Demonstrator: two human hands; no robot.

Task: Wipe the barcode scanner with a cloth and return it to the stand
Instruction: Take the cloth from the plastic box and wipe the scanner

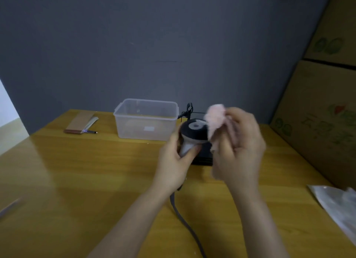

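Cable (181, 217): grey, runs from the scanner toward the camera over the wooden surface (77, 180).
Left hand (173, 165): closed around the handle of the barcode scanner (194, 132), held above the surface.
Right hand (238, 146): holds the pink cloth (214, 119), touching the scanner head.
Stand (204, 155): black, behind both hands.
Plastic box (146, 119): clear, left of the scanner.

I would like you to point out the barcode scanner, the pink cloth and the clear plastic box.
barcode scanner (194, 131): head view, on its dark head.
pink cloth (214, 119): head view, on the middle of the cloth.
clear plastic box (146, 130): head view, on its front wall.
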